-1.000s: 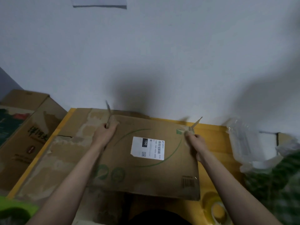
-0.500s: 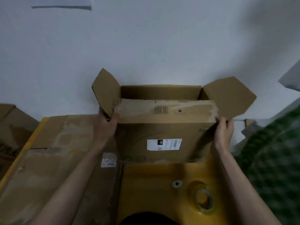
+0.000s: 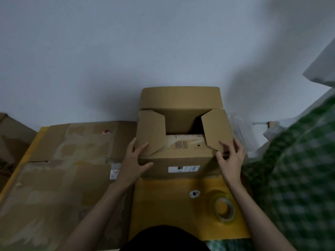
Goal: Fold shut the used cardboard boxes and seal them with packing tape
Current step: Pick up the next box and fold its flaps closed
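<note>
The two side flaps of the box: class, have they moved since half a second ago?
Yes. The left side flap and right side flap have swung inward over the box opening, judged against the box's front wall.
</note>
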Demonstrator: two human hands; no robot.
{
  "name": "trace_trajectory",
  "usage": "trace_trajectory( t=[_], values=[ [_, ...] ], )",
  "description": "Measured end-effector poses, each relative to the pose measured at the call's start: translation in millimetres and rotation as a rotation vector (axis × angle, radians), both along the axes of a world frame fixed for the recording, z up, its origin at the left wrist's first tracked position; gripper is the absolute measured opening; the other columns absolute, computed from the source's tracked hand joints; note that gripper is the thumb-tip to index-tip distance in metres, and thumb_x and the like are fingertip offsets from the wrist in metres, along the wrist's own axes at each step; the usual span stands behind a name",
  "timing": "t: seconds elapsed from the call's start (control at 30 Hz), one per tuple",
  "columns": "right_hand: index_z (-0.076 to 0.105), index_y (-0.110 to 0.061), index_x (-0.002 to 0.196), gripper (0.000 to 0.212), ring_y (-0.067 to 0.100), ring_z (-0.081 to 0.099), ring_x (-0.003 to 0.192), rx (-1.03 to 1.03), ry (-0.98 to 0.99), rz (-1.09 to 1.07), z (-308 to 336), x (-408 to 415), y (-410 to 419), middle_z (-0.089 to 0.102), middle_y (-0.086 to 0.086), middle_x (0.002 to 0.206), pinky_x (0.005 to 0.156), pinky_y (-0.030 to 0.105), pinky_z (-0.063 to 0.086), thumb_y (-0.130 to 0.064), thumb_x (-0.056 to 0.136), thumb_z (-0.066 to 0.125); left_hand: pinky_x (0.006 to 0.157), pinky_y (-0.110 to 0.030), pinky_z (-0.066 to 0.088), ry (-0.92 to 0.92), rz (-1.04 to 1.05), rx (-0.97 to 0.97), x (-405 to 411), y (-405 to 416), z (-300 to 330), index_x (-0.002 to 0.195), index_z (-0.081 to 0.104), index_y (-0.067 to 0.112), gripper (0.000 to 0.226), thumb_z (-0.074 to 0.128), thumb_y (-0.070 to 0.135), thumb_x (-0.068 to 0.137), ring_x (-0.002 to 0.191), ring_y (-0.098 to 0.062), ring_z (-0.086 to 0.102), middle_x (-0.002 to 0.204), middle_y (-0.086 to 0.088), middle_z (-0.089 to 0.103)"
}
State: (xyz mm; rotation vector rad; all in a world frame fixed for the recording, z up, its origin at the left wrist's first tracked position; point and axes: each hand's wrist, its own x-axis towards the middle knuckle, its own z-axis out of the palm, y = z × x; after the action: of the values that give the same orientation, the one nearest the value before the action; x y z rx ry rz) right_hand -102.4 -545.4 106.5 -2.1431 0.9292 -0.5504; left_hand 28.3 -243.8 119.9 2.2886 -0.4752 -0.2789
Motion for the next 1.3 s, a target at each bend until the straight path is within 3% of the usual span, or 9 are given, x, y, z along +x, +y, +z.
trace_trajectory(
  t=[0.17, 0.3, 0.47, 0.63, 0.8, 0.9, 1.0, 1.17, 1.3],
  values=[
    [0.046, -0.023, 0.145, 0.06, 0.029, 0.017, 0.15, -0.012, 0.081, 0.031, 3.0, 7.1, -16.9, 0.019, 0.003, 0.162, 0.12, 0.057, 0.026, -0.035, 0.091, 0.069, 0.116, -0.048, 0.036, -0.042, -0.01, 0.029, 9.5, -18.8, 1.6, 0.15, 0.042, 0.028, 0.071, 0.076, 0.024, 0.087, 0.147, -0.026, 0.025, 0.163, -0.001, 0.013],
    [0.028, -0.025, 0.154, 0.073, 0.035, 0.014, 0.151, 0.044, 0.179, 0.041, 14.6, 24.4, -40.2, 0.013, 0.009, 0.164, 0.119, 0.062, 0.025, -0.034, 0.092, 0.067, 0.112, -0.051, 0.041, -0.022, -0.019, 0.118, 24.2, -43.0, 2.5, 0.157, 0.019, 0.03, 0.099, 0.082, 0.031, 0.081, 0.142, -0.031, 0.034, 0.161, 0.001, 0.007],
    [0.034, -0.026, 0.15, 0.074, 0.037, 0.002, 0.154, -0.209, 0.478, 0.107, 27.8, 42.7, -34.0, 0.012, 0.01, 0.166, 0.122, 0.06, 0.001, -0.048, 0.088, 0.066, 0.113, -0.052, 0.04, -0.05, -0.1, 0.294, 31.4, -44.5, -0.3, 0.159, 0.007, 0.031, 0.116, 0.083, 0.05, 0.074, 0.148, -0.033, 0.021, 0.162, 0.001, -0.006],
    [0.05, -0.02, 0.138, 0.052, 0.029, 0.03, 0.144, -0.337, 0.313, 0.262, 51.6, 64.4, 39.6, 0.041, 0.01, 0.15, 0.121, 0.052, 0.023, -0.034, 0.09, 0.064, 0.107, -0.048, 0.047, -0.071, -0.212, 0.231, 40.0, 1.9, 6.7, 0.158, 0.015, 0.026, 0.105, 0.069, 0.068, 0.078, 0.14, -0.025, 0.037, 0.161, 0.004, 0.015],
    [0.056, -0.017, 0.127, 0.039, 0.03, 0.045, 0.12, -0.425, 0.182, 0.492, 58.5, 84.7, 127.0, 0.051, 0.009, 0.127, 0.102, 0.044, 0.037, -0.031, 0.091, 0.059, 0.105, -0.041, 0.042, -0.103, -0.051, 0.374, 25.8, 81.5, -5.0, 0.153, 0.035, 0.017, 0.067, 0.062, 0.041, 0.096, 0.134, -0.028, 0.045, 0.157, -0.005, 0.034],
    [0.06, -0.015, 0.117, 0.029, 0.029, 0.048, 0.108, -0.47, 0.087, 0.58, 51.6, 89.3, 178.4, 0.053, 0.008, 0.115, 0.092, 0.042, 0.041, -0.025, 0.09, 0.059, 0.103, -0.039, 0.04, -0.023, 0.079, 0.482, 6.5, 132.9, -15.3, 0.147, 0.043, 0.009, 0.06, 0.065, 0.026, 0.094, 0.132, -0.035, 0.046, 0.153, -0.013, 0.039],
    [0.061, -0.016, 0.113, 0.025, 0.026, 0.049, 0.102, -0.477, 0.044, 0.675, 36.9, 91.1, 220.2, 0.055, 0.006, 0.108, 0.087, 0.04, 0.044, -0.021, 0.089, 0.059, 0.105, -0.04, 0.041, 0.078, 0.174, 0.612, -12.7, 182.8, -30.8, 0.143, 0.047, 0.009, 0.059, 0.067, 0.031, 0.092, 0.134, -0.036, 0.045, 0.154, -0.014, 0.038],
    [0.061, -0.016, 0.111, 0.017, 0.025, 0.057, 0.104, -0.278, 0.288, 0.863, -15.6, 89.6, 263.2, 0.062, 0.004, 0.107, 0.09, 0.041, 0.05, -0.021, 0.096, 0.057, 0.105, -0.038, 0.04, 0.312, 0.236, 0.671, -39.7, 229.7, -57.2, 0.142, 0.049, 0.008, 0.055, 0.065, 0.031, 0.095, 0.133, -0.036, 0.046, 0.15, -0.016, 0.043],
    [0.06, -0.012, 0.124, 0.026, 0.028, 0.06, 0.109, 0.193, 0.649, 0.916, -67.5, 78.0, 282.2, 0.063, 0.005, 0.116, 0.083, 0.037, 0.051, -0.014, 0.1, 0.053, 0.102, -0.037, 0.04, 0.489, 0.2, 0.645, -56.3, 240.5, -86.1, 0.148, 0.039, 0.005, 0.06, 0.062, 0.027, 0.097, 0.134, -0.035, 0.047, 0.15, -0.018, 0.045]
  ],
)
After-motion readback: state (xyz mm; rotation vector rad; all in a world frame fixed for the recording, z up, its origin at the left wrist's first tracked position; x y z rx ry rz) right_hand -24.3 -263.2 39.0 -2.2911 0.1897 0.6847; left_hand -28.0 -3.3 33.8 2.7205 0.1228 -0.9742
